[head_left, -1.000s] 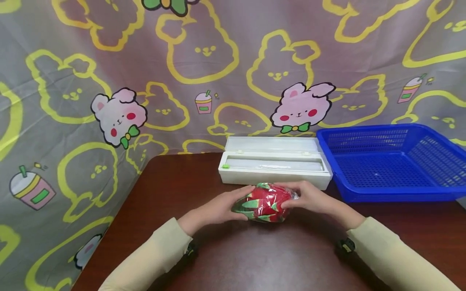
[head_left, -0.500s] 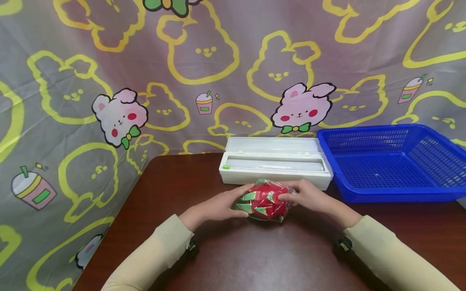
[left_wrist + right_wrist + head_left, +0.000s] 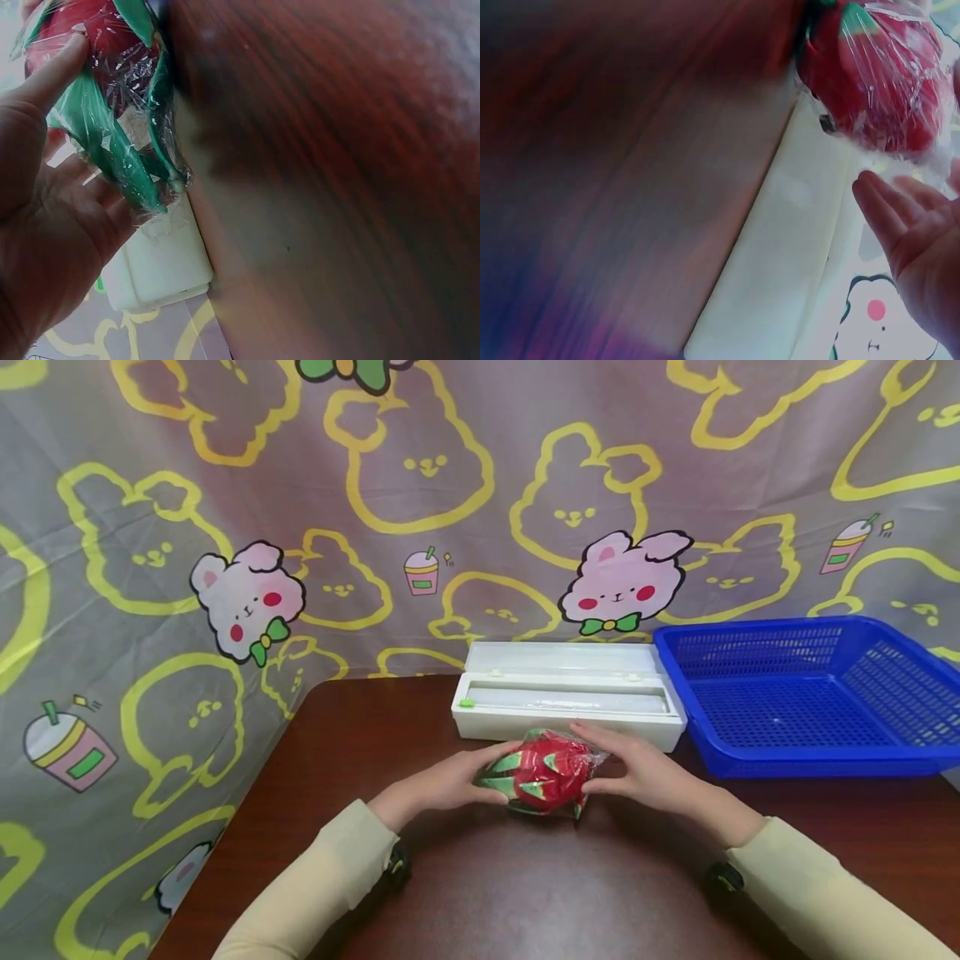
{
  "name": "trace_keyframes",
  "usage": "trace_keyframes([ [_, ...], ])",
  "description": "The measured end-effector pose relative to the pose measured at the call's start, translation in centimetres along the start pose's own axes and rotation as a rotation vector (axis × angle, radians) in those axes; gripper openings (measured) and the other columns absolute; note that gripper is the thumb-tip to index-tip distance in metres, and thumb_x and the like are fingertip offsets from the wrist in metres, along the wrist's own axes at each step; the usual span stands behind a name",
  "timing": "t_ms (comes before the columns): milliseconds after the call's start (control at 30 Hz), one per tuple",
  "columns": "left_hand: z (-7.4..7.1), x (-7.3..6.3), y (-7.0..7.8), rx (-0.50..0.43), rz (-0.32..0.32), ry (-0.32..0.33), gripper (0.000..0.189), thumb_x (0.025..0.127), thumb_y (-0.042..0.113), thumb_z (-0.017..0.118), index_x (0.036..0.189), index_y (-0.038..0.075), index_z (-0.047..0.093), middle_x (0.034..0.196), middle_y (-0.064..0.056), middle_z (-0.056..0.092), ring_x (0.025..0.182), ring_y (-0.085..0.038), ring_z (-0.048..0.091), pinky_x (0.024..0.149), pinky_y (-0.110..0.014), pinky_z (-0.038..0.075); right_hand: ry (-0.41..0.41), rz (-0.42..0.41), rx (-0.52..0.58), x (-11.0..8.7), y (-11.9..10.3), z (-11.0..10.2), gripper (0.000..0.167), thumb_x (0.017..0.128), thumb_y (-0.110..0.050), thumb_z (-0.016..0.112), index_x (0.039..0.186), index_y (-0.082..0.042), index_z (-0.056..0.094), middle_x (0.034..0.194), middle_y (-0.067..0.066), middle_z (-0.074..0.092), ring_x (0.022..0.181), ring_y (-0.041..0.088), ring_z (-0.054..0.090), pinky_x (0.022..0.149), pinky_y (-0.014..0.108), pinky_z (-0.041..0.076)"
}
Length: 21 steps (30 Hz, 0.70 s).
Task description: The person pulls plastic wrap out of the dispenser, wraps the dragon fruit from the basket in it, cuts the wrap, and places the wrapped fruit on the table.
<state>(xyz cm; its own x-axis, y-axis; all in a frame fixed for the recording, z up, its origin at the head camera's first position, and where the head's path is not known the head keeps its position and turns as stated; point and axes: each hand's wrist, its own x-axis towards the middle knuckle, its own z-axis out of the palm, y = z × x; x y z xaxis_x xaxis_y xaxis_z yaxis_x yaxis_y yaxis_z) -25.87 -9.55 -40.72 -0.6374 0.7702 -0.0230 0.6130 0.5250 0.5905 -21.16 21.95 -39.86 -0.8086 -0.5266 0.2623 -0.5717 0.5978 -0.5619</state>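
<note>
A red dragon fruit (image 3: 551, 774) with green scales, wrapped in clear cling film, sits at the middle of the table between both hands. Its leafy end points left, toward my left hand (image 3: 442, 785), which grips it with the thumb in front and the fingers behind. In the left wrist view that thumb lies across the film over the dragon fruit (image 3: 112, 97). My right hand (image 3: 645, 772) is spread at the fruit's right end, thumb and fingers apart. From the right wrist view, a gap shows between the right hand (image 3: 930, 247) and the wrapped fruit (image 3: 889, 82).
Behind the fruit stands a white cling film box (image 3: 562, 725), lid raised, with a film roll and a green slider. A blue plastic basket (image 3: 817, 760) is to its right. The brown table (image 3: 540, 885) ends against a patterned curtain (image 3: 450, 468).
The dragon fruit has turned a little in the hands. My right hand has let go of its right end and opened, drawing slightly away to the right. My left hand keeps its hold.
</note>
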Motion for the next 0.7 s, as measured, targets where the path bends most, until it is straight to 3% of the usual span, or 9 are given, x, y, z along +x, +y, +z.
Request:
trace_keyframes([
  [133,0.0,0.0,-0.2,-0.014,-0.001,0.004,0.084,0.084,0.038,0.075,0.153,0.032,0.028,0.139,0.003,0.049,0.117,-0.011,0.048,0.1,-0.034,0.041,-0.029,-0.056,-0.014,-0.3,-0.2,0.0,0.079,0.084,-0.034,0.076,0.148,-0.007,0.04,0.138,0.012,0.054,0.117,0.024,0.058,0.092,0.042,0.05],
  [300,-0.1,0.0,-0.1,-0.056,-0.024,-0.007,0.084,0.084,0.038,0.076,0.153,0.036,0.028,0.138,0.003,0.048,0.117,-0.013,0.047,0.098,-0.035,0.042,-0.036,-0.071,-0.046,-0.1,-0.3,-0.3,0.067,0.089,-0.032,0.07,0.145,-0.005,0.044,0.129,0.011,0.062,0.111,0.021,0.062,0.09,0.041,0.051],
  [433,-0.3,-0.1,0.0,-0.089,-0.049,-0.015,0.083,0.085,0.037,0.075,0.152,0.039,0.027,0.14,0.002,0.047,0.12,-0.015,0.045,0.098,-0.038,0.042,-0.059,-0.044,-0.006,0.0,-0.1,-0.7,0.056,0.093,-0.034,0.065,0.142,-0.01,0.05,0.127,0.007,0.063,0.111,0.018,0.062,0.091,0.04,0.05],
  [567,-0.4,0.0,-0.1,-0.113,-0.05,-0.02,0.082,0.086,0.035,0.074,0.152,0.04,0.027,0.142,0.001,0.045,0.122,-0.016,0.043,0.099,-0.039,0.041,-0.076,0.054,0.159,0.2,0.5,-1.2,0.041,0.096,-0.028,0.061,0.134,-0.012,0.06,0.122,0.006,0.066,0.107,0.016,0.064,0.086,0.037,0.053],
  [700,-0.4,0.1,-0.2,-0.115,-0.044,-0.026,0.081,0.086,0.035,0.074,0.152,0.04,0.027,0.143,0.0,0.044,0.123,-0.017,0.043,0.1,-0.039,0.04,-0.07,0.145,0.392,0.7,1.4,-1.2,0.031,0.097,-0.018,0.061,0.122,-0.001,0.066,0.116,0.016,0.067,0.098,0.019,0.067,0.078,0.04,0.056],
])
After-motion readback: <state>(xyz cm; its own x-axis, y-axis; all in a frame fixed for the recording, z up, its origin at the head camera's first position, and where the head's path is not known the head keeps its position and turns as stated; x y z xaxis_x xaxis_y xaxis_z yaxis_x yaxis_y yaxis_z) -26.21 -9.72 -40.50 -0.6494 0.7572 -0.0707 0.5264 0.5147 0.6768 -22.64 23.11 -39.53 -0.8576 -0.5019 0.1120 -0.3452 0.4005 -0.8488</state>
